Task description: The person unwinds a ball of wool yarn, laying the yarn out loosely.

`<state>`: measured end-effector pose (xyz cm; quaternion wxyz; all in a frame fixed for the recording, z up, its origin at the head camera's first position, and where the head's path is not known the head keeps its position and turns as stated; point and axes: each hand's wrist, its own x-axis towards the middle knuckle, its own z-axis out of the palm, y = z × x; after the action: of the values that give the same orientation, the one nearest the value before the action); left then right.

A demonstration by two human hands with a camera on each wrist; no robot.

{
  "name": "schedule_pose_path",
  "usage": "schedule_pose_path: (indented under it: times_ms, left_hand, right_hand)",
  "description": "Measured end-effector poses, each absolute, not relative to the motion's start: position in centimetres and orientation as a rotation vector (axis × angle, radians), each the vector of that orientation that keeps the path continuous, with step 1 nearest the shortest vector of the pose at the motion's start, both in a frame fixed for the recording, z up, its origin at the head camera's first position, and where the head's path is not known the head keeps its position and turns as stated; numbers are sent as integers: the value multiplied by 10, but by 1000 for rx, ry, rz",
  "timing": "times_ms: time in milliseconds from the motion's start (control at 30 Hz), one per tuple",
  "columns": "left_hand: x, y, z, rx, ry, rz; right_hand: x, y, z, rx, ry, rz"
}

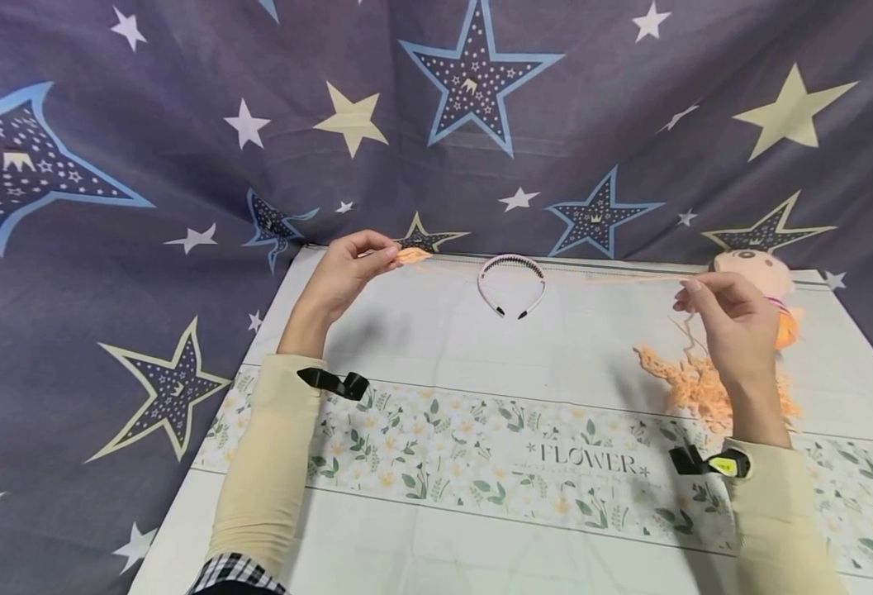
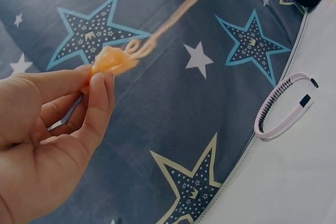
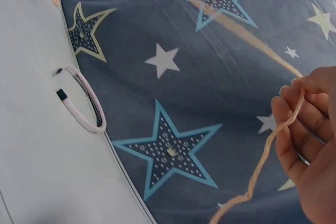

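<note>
Between thumb and fingertips, my left hand [image 1: 350, 268] pinches a small orange bundle of yarn [image 2: 114, 60] with loose loops at its end. A peach-orange strand of yarn [image 3: 257, 45] stretches from that bundle across to my right hand [image 1: 737, 318], which pinches it between thumb and fingers. Past the right fingertips the strand [image 3: 257, 169] hangs down in a kinked tail. Below the right hand lies a tangled heap of orange yarn [image 1: 692, 392], partly hidden by the wrist. Both hands are raised above the table.
A pale pink headband [image 1: 483, 289] with dark inner teeth lies at the table's back edge. Behind the right hand sits a doll [image 1: 759, 271] with an orange body, partly covered. The white table cover [image 1: 436, 347] carries a floral band. A dark star-printed curtain [image 1: 421, 182] hangs behind.
</note>
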<state>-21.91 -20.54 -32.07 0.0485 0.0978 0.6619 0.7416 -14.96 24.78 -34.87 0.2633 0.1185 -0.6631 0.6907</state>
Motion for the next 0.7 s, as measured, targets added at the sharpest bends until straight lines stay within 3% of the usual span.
schedule_pose_path:
  times_ms: [233,700]
  left_hand:
    - [-221,-211,-324,275,2029,2263]
    - [-221,-214,-322,294,1979,2296]
  right_hand:
    - [-146,275,-351,265,-1669,1917]
    - [-135,314,-362,-82,-1993,1355]
